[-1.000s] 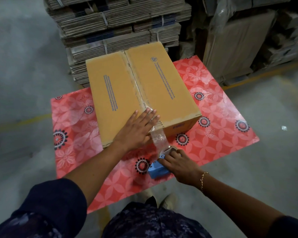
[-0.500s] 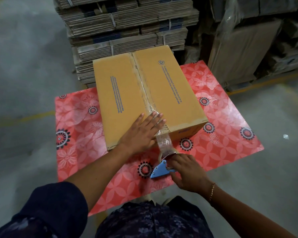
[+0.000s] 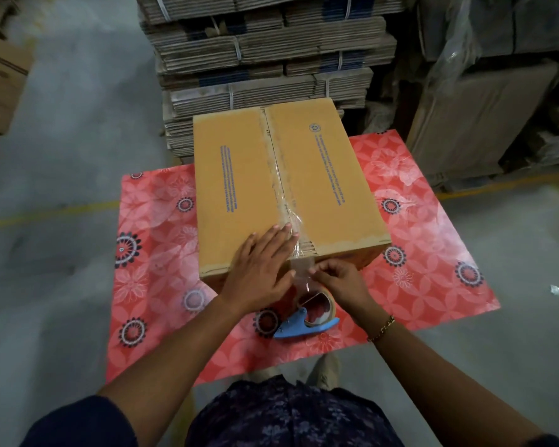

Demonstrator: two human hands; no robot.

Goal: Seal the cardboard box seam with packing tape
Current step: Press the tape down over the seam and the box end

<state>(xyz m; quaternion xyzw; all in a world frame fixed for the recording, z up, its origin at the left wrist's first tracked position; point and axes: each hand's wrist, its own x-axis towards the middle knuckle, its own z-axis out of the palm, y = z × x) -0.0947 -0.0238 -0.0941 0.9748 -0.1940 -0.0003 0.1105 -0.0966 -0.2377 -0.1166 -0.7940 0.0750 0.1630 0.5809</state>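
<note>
A tan cardboard box [image 3: 239, 188] stands on a red flowered mat [image 3: 149, 253], with clear packing tape [image 3: 279, 175] running along its centre seam toward me. My left hand [image 3: 262, 262] lies flat, fingers spread, on the box's near edge just left of the seam. My right hand [image 3: 339, 282] pinches the loose tape strip [image 3: 300, 275] in front of the box's near face. Below both hands, the blue tape dispenser [image 3: 304, 325] with its roll [image 3: 320, 304] rests on the mat, still joined to the strip.
Strapped stacks of flattened cardboard [image 3: 265, 53] rise directly behind the box. Wrapped cartons [image 3: 481, 124] stand at the right and an open carton [image 3: 0, 75] at the far left. Grey concrete floor with a yellow line [image 3: 46, 214] surrounds the mat.
My right hand has let go of the dispenser, which now lies on the mat, and has moved up to pinch the tape strip. My left hand stays on the box edge.
</note>
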